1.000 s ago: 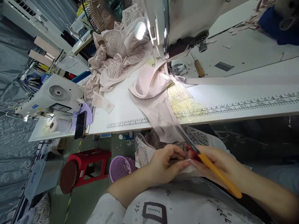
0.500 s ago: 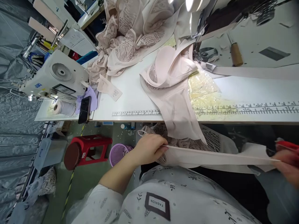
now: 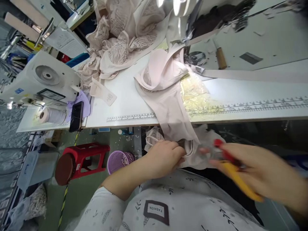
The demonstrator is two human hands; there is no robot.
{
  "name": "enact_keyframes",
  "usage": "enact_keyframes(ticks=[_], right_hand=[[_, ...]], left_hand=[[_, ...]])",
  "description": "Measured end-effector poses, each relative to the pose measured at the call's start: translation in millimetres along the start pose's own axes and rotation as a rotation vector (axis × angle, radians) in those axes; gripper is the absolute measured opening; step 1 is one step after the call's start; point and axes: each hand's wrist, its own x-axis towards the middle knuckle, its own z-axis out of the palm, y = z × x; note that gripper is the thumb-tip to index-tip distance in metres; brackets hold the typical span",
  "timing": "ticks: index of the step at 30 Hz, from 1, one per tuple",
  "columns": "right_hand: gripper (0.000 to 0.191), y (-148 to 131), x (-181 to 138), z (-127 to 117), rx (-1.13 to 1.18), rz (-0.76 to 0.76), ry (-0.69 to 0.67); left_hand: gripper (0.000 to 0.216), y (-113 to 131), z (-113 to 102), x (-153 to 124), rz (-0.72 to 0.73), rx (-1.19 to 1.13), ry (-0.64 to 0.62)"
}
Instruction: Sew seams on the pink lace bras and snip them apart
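My left hand [image 3: 166,158] is closed on a pale pink bra [image 3: 196,160] just below the table edge. A thin white loop sticks out by its fingers. Further right, my right hand [image 3: 255,170] is wrapped around snips with red and yellow handles [image 3: 237,181], their blades blurred and pointing towards the bra. Whether the blades touch the cloth I cannot tell. Another pale pink bra [image 3: 166,96] lies on the table, one wing hanging over the edge above my left hand.
A ruler strip [image 3: 132,117] runs along the white table. Behind lies a heap of lace bras [image 3: 117,48]. A sewing machine [image 3: 43,77], thread cone [image 3: 51,115] and phone [image 3: 76,116] are at left. Below stand a red stool [image 3: 90,154] and a purple basket [image 3: 117,162].
My right hand has come in from the far right towards my left, bringing the snips. The band that was stretched between both hands is now slack and bunched at my left hand.
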Motion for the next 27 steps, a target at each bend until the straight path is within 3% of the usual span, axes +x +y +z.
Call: enact_keyframes(ticks=[6, 16, 22, 27], right_hand=[[0.019, -25.3, 35.5, 19.5, 0.077, -0.059, -0.01], [0.016, -16.2, 28.9, 13.6, 0.035, -0.094, 0.013], [0.02, -13.4, 28.6, 12.6, 0.06, -0.111, 0.032], [0.015, -6.7, 21.1, 14.9, 0.048, -0.117, 0.044]], left_hand=[[0.019, 0.0, 2.7, 1.6, 0.008, 0.04, 0.044], [0.027, -43.1, -6.4, -47.1, -0.019, 0.096, 0.165], [0.023, -51.7, -6.5, -63.9, 0.0, 0.018, 0.349], [0.014, -52.3, -8.3, -66.9, 0.015, -0.233, 0.465]])
